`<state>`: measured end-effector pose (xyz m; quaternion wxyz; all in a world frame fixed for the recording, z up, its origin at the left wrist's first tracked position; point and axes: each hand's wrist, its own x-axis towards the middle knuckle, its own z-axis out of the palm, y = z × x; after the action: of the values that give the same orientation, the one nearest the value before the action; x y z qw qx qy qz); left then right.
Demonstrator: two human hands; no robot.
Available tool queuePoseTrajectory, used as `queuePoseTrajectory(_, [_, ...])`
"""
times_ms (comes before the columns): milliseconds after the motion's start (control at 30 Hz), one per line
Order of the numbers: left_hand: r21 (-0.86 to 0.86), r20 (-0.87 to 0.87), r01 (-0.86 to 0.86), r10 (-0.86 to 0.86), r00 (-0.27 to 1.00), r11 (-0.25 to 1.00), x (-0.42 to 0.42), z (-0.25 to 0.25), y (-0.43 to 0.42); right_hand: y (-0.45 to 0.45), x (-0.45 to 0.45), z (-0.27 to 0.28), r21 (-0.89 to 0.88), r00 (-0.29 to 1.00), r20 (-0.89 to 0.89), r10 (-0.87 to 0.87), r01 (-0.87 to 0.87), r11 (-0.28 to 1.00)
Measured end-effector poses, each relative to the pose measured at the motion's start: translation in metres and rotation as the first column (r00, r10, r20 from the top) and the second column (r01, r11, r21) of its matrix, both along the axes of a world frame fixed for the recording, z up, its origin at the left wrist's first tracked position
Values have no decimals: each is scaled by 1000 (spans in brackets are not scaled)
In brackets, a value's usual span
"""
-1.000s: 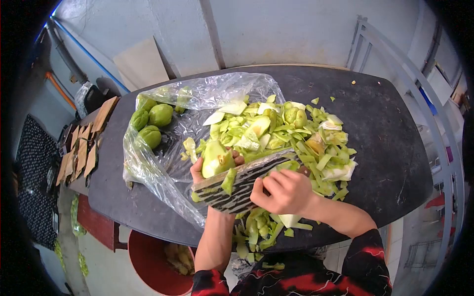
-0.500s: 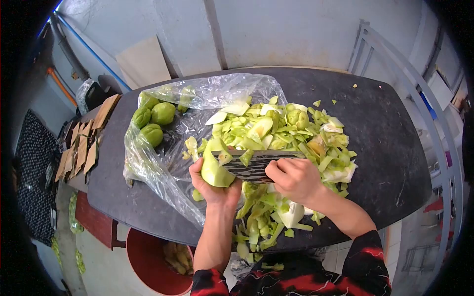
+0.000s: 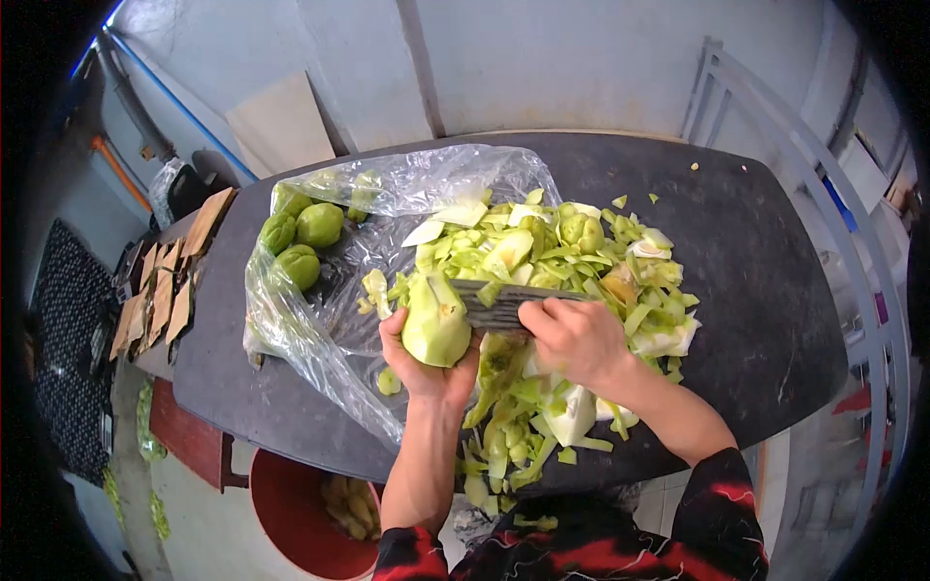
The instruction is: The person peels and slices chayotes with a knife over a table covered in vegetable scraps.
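My left hand is wrapped round a peeled chayote, its pale green flesh turned upward with a brownish spot near the top. My right hand grips a dark, wide-bladed knife with a streaked surface; its handle is hidden in the fist. The blade's left end is beside the chayote's right side; whether they touch I cannot tell. A bit of green peel clings to the blade. Below and behind the knife spreads a heap of chayote peelings and cut pieces.
Several whole green chayotes lie at a clear plastic bag on the left of the dark table. A red bucket with scraps stands below the front edge. A grey metal railing runs along the right.
The knife has drawn back to the right from the chayote, and its blade has tilted. In my left hand the chayote has turned, showing more of its peeled face.
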<state>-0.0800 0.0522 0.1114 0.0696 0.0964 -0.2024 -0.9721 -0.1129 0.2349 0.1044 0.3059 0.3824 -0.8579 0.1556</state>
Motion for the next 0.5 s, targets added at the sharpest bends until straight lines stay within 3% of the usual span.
queuePoseTrajectory(33, [-3, 6, 5, -5, 1000, 1000, 1, -6, -2, 1, -2, 0, 40, 994, 84, -63, 60, 997])
queuePoseTrajectory(100, [57, -301, 205, -180, 937, 977, -4, -18, -11, 5, -6, -1, 77, 978, 155, -138, 127, 989])
queuePoseTrajectory(133, [55, -307, 212, -186, 934, 976, -7, -18, -12, 9, -8, -3, 26, 979, 155, -130, 127, 992])
queuePoseTrajectory(233, [54, 26, 42, -43, 999, 998, -7, -6, -6, 12, -3, 4, 15, 982, 161, -99, 98, 995])
queuePoseTrajectory(333, [41, 145, -72, 66, 987, 997, -12, -4, -5, 7, 1, 9, 26, 996, 82, -34, 32, 999])
queuePoseTrajectory(400, [48, 117, -110, 103, 988, 993, -9, -2, -2, 4, 5, 9, 22, 1000, 7, 13, -13, 1000])
queuePoseTrajectory(467, [75, -61, -69, 73, 995, 995, -6, -12, -9, 0, 11, 8, 64, 984, -156, 86, -77, 995])
queuePoseTrajectory(500, [2, -82, -60, 60, 995, 998, -8, -15, -11, -1, 13, 6, 71, 971, -216, 106, -93, 993])
